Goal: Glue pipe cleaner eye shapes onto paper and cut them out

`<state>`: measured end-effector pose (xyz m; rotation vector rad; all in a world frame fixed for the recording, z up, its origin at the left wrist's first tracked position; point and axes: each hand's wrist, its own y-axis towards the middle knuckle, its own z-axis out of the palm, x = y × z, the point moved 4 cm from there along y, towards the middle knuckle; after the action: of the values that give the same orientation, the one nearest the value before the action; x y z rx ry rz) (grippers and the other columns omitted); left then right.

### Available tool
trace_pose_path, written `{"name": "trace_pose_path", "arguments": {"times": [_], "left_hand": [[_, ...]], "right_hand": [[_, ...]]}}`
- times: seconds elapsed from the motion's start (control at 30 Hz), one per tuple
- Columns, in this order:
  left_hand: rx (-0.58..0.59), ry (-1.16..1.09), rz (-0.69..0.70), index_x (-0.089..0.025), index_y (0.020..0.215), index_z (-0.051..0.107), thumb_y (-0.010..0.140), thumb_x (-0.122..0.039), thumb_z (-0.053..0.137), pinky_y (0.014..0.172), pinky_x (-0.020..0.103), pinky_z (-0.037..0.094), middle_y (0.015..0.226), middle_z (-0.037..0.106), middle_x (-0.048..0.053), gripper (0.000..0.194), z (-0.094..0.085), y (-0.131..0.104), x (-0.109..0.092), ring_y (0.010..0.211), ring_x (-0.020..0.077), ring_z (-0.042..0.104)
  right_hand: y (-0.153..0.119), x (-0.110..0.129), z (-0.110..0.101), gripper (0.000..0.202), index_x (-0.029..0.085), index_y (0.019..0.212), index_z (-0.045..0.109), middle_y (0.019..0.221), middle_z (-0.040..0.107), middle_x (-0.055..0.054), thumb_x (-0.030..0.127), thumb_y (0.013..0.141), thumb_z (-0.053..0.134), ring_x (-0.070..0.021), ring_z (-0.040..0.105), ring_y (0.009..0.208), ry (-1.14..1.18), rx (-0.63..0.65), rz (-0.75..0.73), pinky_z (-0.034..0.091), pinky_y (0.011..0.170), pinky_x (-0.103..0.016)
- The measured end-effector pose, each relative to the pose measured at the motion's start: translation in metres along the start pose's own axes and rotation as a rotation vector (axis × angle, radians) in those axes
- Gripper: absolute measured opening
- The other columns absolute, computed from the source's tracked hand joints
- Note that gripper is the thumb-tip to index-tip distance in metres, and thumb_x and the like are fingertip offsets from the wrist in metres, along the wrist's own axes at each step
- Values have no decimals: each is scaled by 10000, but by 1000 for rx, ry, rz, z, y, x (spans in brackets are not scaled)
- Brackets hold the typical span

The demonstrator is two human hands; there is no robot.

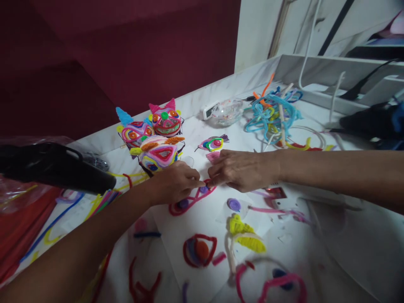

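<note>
My left hand [176,181] and my right hand [230,169] meet over a white sheet of paper [172,235]. Between them lies a pink pipe cleaner [202,195] bent into loops around two purple discs [183,204]. The fingers of both hands are closed, with fingertips pinched at the loop's far right end. Those fingertips partly cover the join. Just right of it rests a loose purple disc [234,205] on a clear piece. Nearer me is a red-edged eye shape [200,251] with an orange disc.
Several pipe-cleaner animal heads [166,120] stand at the back left. A tangle of blue pipe cleaners [269,115] lies at the back right, beside a clear plastic bag [225,112]. A black tube [63,166] juts in from the left. Yellow shapes [248,235] lie nearer me.
</note>
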<state>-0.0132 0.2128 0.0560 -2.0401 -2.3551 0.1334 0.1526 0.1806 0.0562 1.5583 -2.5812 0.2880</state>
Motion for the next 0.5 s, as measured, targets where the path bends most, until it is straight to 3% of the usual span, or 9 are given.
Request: {"name": "trace_pose_path", "arguments": {"times": [0.27, 0.5], "left_hand": [[-186, -118, -113, -184, 1013, 742, 961, -179, 504, 841, 329, 491, 964, 731, 53, 244, 4, -1, 4, 913, 179, 670], [-206, -90, -61, -221, 1005, 755, 938, -166, 527, 822, 342, 492, 940, 730, 37, 243, 3, 5, -5, 862, 175, 670]], "right_hand": [[2, -6, -1, 405, 155, 1172, 735, 1065, 754, -82, -62, 877, 563, -193, 671, 988, 157, -45, 19, 459, 855, -303], [-1, -9, -2, 438, 162, 1191, 737, 1053, 758, -84, -75, 876, 547, -189, 669, 964, 226, -60, 62, 466, 837, -299]]}}
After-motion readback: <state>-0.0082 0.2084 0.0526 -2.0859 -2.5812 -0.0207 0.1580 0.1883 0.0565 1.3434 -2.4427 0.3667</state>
